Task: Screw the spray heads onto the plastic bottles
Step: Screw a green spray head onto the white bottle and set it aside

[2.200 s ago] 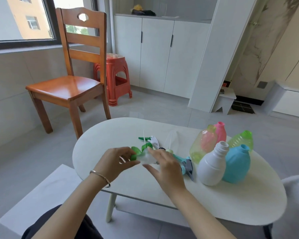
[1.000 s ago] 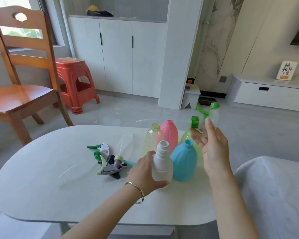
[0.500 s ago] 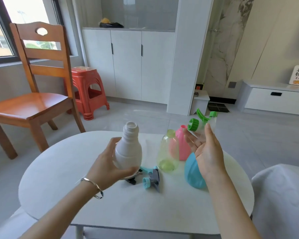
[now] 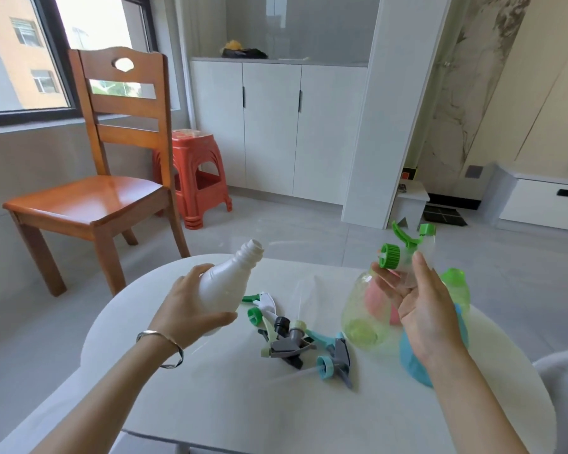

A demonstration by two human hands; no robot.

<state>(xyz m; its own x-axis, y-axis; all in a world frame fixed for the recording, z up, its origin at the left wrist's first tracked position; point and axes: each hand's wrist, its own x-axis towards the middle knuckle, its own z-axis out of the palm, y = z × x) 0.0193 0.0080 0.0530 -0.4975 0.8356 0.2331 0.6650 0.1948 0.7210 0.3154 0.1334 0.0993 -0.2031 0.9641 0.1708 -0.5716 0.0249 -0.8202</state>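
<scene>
Room: grey tiled floor [image 4: 276,231]; wooden chair [image 4: 102,178] under daylit window [image 4: 30,54]; orange plastic stool [image 4: 195,178]; white cabinets [image 4: 273,126]; marble wall panel [image 4: 456,93]; white oval table [image 4: 243,404].

The matt white plastic bottle [image 4: 225,288] contrasts with the glossy orange-brown wooden chair [image 4: 89,198] and smooth white bench [image 4: 243,398].

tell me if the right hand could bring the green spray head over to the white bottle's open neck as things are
Probably yes. The right hand holds the green spray head in the air, and the left hand holds the white bottle tilted with its open neck toward it. Nothing lies between them; the other spray heads lie lower, on the table.
</scene>
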